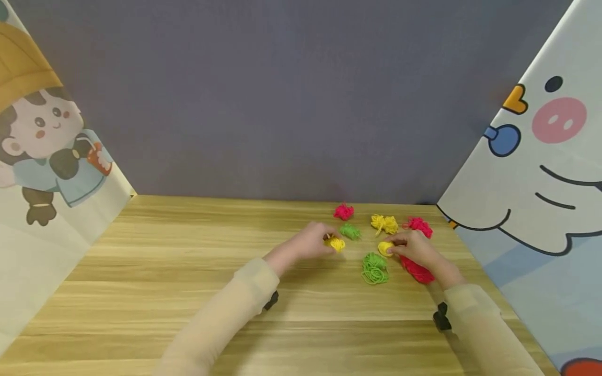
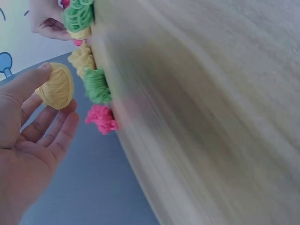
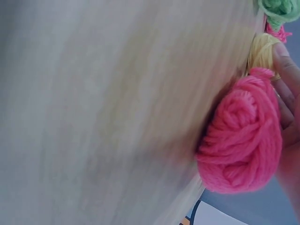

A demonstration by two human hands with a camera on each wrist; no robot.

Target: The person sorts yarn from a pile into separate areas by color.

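My left hand (image 1: pixel 314 242) pinches a small yellow ball of yarn (image 2: pixel 58 86) between thumb and fingers, held up off the wooden tabletop in the left wrist view. To the right, my right hand (image 1: pixel 416 249) grips another yellow yarn ball (image 1: pixel 385 248) with thumb and fingertips, low at the table. A large red-pink yarn skein (image 3: pixel 241 140) lies right by that hand, partly under it in the head view. Between the hands and a little nearer sits a green yarn bundle (image 1: pixel 374 269) with loose loops. A smaller green bundle (image 1: pixel 350 231) lies just beyond my left hand.
Farther back are a pink yarn bundle (image 1: pixel 344 211), a yellow one (image 1: pixel 384 224) pinched in at its middle, and another pink one (image 1: pixel 420 226). A grey panel (image 1: pixel 282 104) closes off the table's (image 1: pixel 164 250) back edge. Cartoon-printed panels stand at both sides.
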